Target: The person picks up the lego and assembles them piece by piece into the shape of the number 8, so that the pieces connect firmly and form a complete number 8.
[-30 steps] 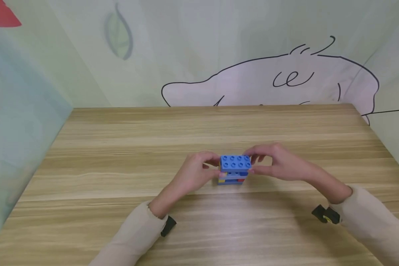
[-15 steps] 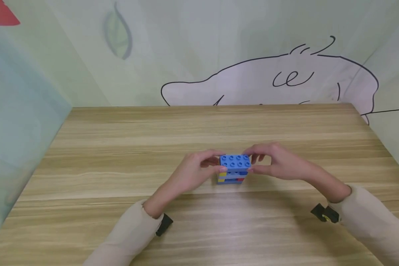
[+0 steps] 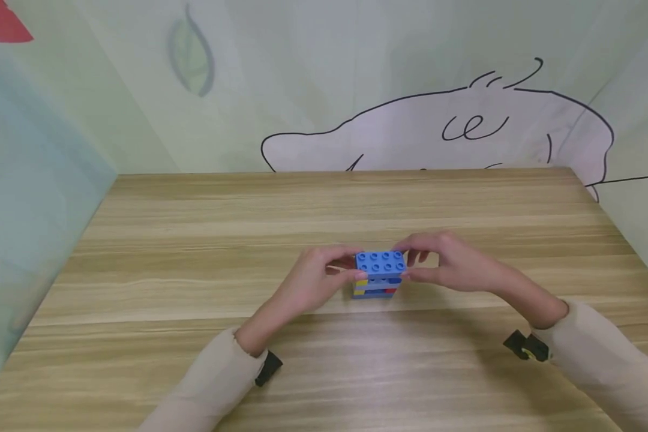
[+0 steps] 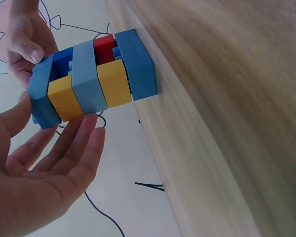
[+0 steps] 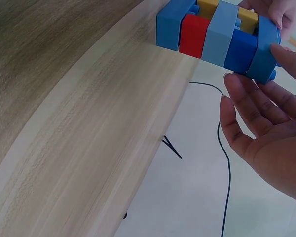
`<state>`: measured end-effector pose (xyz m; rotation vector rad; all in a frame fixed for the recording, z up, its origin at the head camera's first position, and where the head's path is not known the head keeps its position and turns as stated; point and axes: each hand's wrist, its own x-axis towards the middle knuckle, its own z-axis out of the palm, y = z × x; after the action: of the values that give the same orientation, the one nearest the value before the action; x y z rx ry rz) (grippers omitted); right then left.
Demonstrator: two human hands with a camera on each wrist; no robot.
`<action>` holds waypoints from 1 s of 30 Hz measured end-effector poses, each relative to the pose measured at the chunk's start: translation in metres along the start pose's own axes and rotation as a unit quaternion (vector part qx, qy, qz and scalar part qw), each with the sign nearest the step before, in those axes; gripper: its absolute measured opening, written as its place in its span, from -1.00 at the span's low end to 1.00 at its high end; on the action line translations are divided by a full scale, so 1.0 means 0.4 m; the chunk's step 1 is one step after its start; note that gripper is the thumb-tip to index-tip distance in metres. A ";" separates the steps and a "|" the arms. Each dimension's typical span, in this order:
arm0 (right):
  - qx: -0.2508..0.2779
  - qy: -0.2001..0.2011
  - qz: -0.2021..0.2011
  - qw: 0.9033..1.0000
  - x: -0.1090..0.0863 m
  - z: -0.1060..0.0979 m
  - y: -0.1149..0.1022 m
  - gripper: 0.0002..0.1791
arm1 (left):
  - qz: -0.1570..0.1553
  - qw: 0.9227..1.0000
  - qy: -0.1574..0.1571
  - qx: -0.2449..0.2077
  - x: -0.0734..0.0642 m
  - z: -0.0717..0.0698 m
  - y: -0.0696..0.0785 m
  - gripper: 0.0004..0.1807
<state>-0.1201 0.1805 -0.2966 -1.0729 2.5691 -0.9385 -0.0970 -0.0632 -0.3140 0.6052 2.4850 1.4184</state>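
Note:
A small tower of toy building bricks stands upright on the table. Its top blue brick (image 3: 380, 263) has studs facing up. My left hand (image 3: 309, 279) holds this brick by its left end, thumb at the near face and fingers behind. At the right end my right hand (image 3: 459, 264) pinches it in the same way. Below it the left wrist view shows a yellow brick (image 4: 65, 98), a light blue brick (image 4: 89, 79), another yellow brick (image 4: 114, 83) and a blue base brick (image 4: 138, 64). On the other side are a dark blue brick (image 5: 240, 51) and a red brick (image 5: 193, 37).
The wood-grain table (image 3: 194, 240) extends around the tower on all sides. Behind its far edge hangs a pale backdrop (image 3: 313, 78) with line drawings. Black straps (image 3: 526, 346) sit at the cuffs of both light sleeves.
My left thumb has risen from the tower's middle layers to the top brick's near corner, and the left fingers have shifted along its back. The right hand stays nearly still.

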 end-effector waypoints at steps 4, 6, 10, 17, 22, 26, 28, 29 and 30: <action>-0.001 0.005 -0.005 1.000 0.000 0.004 0.003 -0.67 | 0.004 1.000 0.003 0.001 -0.001 0.003 -0.004 -0.60; -0.003 0.010 -0.007 1.000 -0.001 0.008 0.005 -0.66 | 0.005 1.000 0.003 0.005 -0.001 0.004 -0.006 -0.60; -0.007 0.018 -0.005 1.000 -0.005 0.015 0.009 -0.63 | 0.010 1.000 0.002 0.010 -0.001 0.006 -0.010 -0.60; -0.028 0.039 -0.027 0.998 -0.014 0.028 0.011 -0.59 | 0.009 1.000 0.005 0.014 -0.003 0.011 -0.014 -0.60; -0.058 0.062 -0.061 0.995 -0.021 0.041 0.021 -0.60 | 0.008 1.000 0.006 0.015 -0.006 0.015 -0.018 -0.60; -0.075 0.080 -0.093 0.990 -0.025 0.052 0.026 -0.59 | 0.009 1.000 0.008 0.016 -0.007 0.019 -0.021 -0.61; -0.081 0.088 -0.101 0.988 -0.026 0.057 0.027 -0.58 | 0.008 1.000 0.009 0.017 -0.009 0.020 -0.022 -0.60; -0.082 0.091 -0.102 0.987 -0.027 0.059 0.028 -0.57 | 0.007 1.000 0.010 0.017 -0.010 0.021 -0.023 -0.60; -0.082 0.093 -0.101 0.987 -0.027 0.061 0.028 -0.57 | 0.006 1.000 0.010 0.018 -0.011 0.022 -0.023 -0.60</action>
<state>-0.1085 0.1823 -0.3231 -1.3720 2.7691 -0.9239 -0.0920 -0.0625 -0.3263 0.6159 2.5318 1.3941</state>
